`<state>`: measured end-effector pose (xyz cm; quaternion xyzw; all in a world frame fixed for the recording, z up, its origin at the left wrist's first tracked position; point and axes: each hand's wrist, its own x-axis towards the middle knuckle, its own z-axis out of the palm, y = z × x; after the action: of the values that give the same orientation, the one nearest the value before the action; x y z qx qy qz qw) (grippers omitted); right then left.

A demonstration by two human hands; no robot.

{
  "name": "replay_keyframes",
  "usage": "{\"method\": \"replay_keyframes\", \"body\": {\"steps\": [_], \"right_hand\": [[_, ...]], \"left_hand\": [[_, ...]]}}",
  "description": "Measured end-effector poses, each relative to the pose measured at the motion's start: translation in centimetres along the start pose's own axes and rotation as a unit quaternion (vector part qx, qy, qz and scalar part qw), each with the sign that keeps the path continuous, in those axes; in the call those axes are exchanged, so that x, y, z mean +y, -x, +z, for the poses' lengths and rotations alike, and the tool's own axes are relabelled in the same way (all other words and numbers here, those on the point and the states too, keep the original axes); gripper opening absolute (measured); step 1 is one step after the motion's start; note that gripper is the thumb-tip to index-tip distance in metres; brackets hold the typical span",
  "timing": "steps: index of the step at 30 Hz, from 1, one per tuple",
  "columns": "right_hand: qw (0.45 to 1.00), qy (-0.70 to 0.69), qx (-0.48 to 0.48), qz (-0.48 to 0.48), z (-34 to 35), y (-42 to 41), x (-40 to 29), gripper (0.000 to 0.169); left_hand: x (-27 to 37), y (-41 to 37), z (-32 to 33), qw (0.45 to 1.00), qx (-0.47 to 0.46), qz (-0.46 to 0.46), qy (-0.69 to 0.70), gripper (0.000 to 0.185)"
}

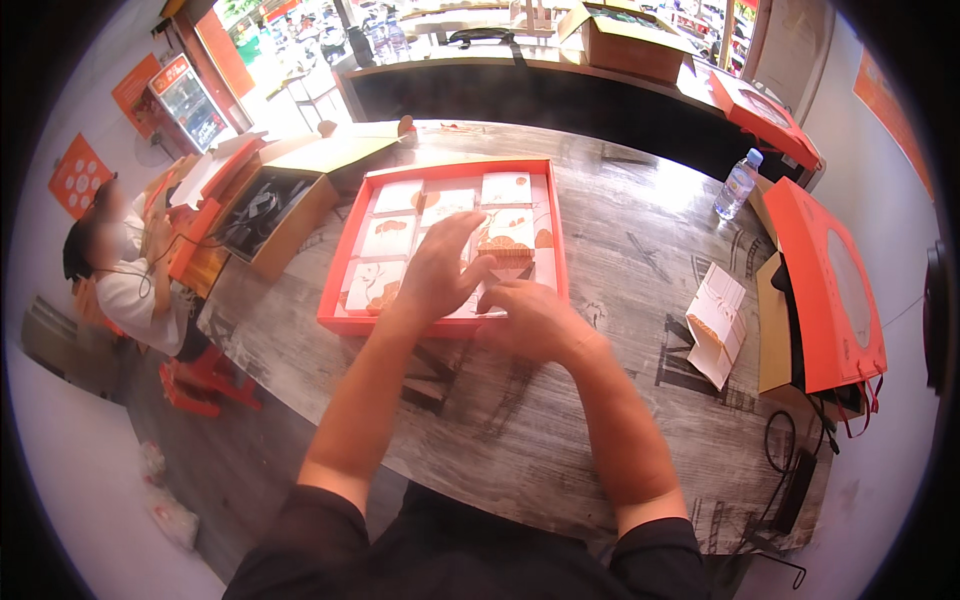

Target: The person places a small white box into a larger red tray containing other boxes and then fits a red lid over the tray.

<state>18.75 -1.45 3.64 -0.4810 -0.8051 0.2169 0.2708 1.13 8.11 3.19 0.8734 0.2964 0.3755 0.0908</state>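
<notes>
A shallow red gift box lies before me on the table. Small white cartons with orange and gold prints sit in rows inside it. My left hand is over the middle of the box, thumb and fingers apart, its thumb near the edge of a printed carton. Below that carton, at the box's lower right, a small carton with open flaps shows partly between my hands. My right hand curls its fingers by these flaps; blur hides whether it pinches them. Both hands cover parts of the lower rows.
On the right lie a folded printed carton, a water bottle, a red gift bag and a black power strip with cables. An open cardboard box stands left. Beyond it a person sits handling red packaging.
</notes>
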Motion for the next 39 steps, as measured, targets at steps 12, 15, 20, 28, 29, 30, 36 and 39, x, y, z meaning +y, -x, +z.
{"method": "replay_keyframes", "body": {"steps": [12,15,20,28,29,30,36,39], "right_hand": [[0.965,-0.085,0.234,-0.086,-6.0,1.5,0.1,0.016],[0.963,-0.055,0.261,-0.044,-7.8,3.4,0.8,0.022],[0.890,0.209,0.383,0.133,-10.0,8.4,5.4,0.039],[0.762,0.270,0.262,0.527,-8.7,16.9,15.9,0.112],[0.759,0.279,0.253,0.532,-8.0,17.7,17.4,0.114],[0.761,0.275,0.251,0.532,-7.5,17.3,16.7,0.112],[0.799,0.288,0.331,0.411,-8.7,20.1,20.6,0.089],[0.821,0.166,0.364,0.408,-10.8,20.5,18.6,0.089]], "left_hand": [[6.8,5.7,4.0,0.981,0.113,0.026,0.157,0.017],[7.8,5.4,3.7,0.973,0.098,0.135,0.161,0.015],[8.1,6.3,3.6,0.972,0.107,0.085,0.189,0.018],[7.5,6.8,3.5,0.961,0.113,0.112,0.228,0.017],[7.6,6.9,3.6,0.961,0.113,0.114,0.227,0.017],[7.6,6.9,3.7,0.960,0.113,0.115,0.227,0.017],[7.1,6.9,3.7,0.957,0.122,0.071,0.253,0.015],[7.2,7.0,3.1,0.951,0.125,0.058,0.276,0.015]]}}
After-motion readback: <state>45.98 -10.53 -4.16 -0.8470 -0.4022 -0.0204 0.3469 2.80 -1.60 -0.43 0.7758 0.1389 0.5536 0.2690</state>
